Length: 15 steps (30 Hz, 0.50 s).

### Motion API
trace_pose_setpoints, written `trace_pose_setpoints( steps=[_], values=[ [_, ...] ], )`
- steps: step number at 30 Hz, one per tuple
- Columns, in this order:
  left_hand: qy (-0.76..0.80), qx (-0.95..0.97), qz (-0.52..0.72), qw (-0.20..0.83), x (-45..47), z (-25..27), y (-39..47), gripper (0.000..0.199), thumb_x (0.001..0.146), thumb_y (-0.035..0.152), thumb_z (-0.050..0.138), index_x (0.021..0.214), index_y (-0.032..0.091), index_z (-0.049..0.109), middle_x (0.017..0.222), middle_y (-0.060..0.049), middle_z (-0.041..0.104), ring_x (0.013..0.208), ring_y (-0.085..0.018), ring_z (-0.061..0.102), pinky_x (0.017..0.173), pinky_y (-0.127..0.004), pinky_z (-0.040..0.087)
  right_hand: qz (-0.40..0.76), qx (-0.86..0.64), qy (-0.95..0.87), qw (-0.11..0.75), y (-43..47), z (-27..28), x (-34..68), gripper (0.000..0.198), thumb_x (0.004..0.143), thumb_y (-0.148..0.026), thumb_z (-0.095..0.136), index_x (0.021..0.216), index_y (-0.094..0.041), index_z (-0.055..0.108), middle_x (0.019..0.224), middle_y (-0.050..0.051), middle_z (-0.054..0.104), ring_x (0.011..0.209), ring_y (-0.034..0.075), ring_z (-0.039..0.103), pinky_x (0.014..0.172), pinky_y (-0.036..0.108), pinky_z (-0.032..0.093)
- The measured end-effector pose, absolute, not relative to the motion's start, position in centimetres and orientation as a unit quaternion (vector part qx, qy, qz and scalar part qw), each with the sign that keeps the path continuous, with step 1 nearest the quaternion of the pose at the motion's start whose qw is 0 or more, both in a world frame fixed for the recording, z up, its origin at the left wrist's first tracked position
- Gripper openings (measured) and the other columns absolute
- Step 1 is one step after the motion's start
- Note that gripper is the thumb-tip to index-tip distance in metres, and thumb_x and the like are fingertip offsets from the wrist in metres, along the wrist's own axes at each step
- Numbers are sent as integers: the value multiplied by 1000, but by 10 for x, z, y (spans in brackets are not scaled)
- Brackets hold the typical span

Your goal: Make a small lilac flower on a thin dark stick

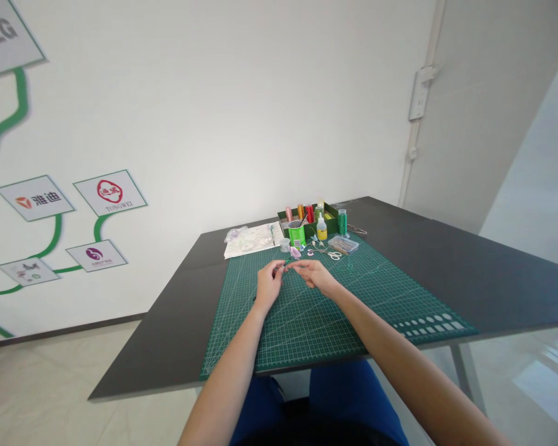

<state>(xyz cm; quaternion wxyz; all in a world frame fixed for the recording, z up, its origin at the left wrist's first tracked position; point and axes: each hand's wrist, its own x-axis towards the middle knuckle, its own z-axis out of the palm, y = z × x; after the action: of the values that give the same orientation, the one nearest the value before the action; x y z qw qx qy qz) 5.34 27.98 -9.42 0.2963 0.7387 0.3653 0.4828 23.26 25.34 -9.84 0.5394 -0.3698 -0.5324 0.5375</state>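
Over the green cutting mat [316, 310], my left hand [270, 284] is closed in a pinch on a thin green strand [287, 262], too small to make out well. My right hand [315, 274] comes in from the other side, and its fingertips meet the same spot. The right fingers look pressed together; what they grip is hidden. Just beyond the fingertips is a pink-and-purple flower-like piece [295, 253]; I cannot tell whether the strand joins it. White-handled scissors [335, 255] and small wired pieces [312, 250] lie farther right.
Behind the hands stand a green can [296, 234], a yellow-labelled glue bottle [322, 229], a green thread spool [342, 222] and a dark green box [333, 225] of spools. A clear case [343, 245] lies right, white paper [251, 241] left. A wall [242, 124] rises behind the table.
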Motion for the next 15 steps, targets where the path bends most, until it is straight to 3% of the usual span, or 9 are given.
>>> trace_pose_setpoints(
  steps=[8,15],
  values=[
    [391,754,472,235,53,-90,280,24,91,8,60,106,17,77,91,-6,79,76,-17,72,76,-28,56,525,-362,-562,527,254,-98,236,49,74,-54,78,96,-10,77,47,-12,27,41,4,16,38,21,15],
    [414,764,428,248,52,-87,280,23,91,6,61,105,16,77,88,-6,80,76,-17,73,78,-29,56,539,-312,-553,553,252,-94,242,46,76,-56,80,88,-12,73,49,-12,26,44,4,15,40,22,12]
  ],
)
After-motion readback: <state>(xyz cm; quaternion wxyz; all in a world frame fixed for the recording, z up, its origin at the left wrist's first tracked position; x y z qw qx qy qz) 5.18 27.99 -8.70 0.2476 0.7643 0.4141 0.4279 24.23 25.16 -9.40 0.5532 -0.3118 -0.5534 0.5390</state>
